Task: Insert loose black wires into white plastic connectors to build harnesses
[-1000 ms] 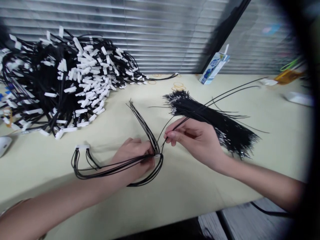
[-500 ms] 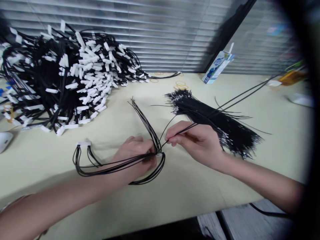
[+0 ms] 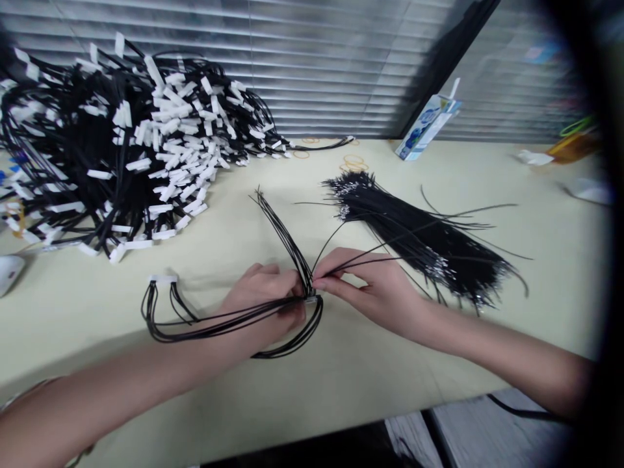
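My left hand (image 3: pixel 270 292) is closed around a wire harness (image 3: pixel 229 320) of black wires. One of its white connectors (image 3: pixel 163 279) hangs over my left forearm at the loop's end. Another pale connector (image 3: pixel 311 299) sits at my left fingertips, and a bunch of wires (image 3: pixel 283 237) fans up and back from it. With thumb and forefinger, my right hand (image 3: pixel 368 283) pinches thin black wires (image 3: pixel 358 261) close to that connector. Whether the wire tips touch the connector is too small to tell. Behind my right hand lies a thick bundle of loose black wires (image 3: pixel 414 224) with silvery ends.
A large heap of black cables with white connectors (image 3: pixel 175 136) fills the back left. Rubber bands (image 3: pixel 353 162) lie at the back, near a blue-and-white drink carton (image 3: pixel 426 128) with a straw. Window blinds (image 3: pixel 312 65) stand behind the table (image 3: pixel 341 396).
My right hand has moved left to the connector, carrying the pinched wires. Their far ends have swung down over the loose bundle. My left hand has stayed nearly still.
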A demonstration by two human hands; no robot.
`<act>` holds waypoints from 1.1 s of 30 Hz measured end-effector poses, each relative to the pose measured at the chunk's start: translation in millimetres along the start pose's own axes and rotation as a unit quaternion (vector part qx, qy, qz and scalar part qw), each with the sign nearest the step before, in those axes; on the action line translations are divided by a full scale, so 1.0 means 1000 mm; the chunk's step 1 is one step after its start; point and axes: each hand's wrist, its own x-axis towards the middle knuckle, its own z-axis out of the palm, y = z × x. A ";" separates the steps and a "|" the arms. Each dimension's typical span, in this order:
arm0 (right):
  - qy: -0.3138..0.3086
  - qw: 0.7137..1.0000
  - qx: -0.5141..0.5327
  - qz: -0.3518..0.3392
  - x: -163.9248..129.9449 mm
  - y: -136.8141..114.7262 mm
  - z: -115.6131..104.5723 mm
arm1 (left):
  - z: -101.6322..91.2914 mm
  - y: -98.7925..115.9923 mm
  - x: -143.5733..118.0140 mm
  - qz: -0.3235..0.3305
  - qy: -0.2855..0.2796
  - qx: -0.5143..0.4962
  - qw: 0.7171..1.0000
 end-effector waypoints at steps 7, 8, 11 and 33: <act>0.005 0.999 -0.014 -0.029 -0.001 0.000 -0.001 | -0.003 0.002 -0.002 0.001 0.004 0.015 1.000; 0.003 1.000 -0.012 -0.027 -0.001 0.000 -0.002 | -0.003 0.002 -0.002 0.003 0.004 0.014 1.000; 0.005 0.999 -0.009 -0.046 -0.001 0.001 -0.001 | -0.003 0.001 -0.002 0.008 0.007 0.010 1.000; 0.028 0.981 -0.039 -0.189 -0.003 0.012 0.002 | -0.002 0.001 -0.002 0.000 0.006 0.029 1.000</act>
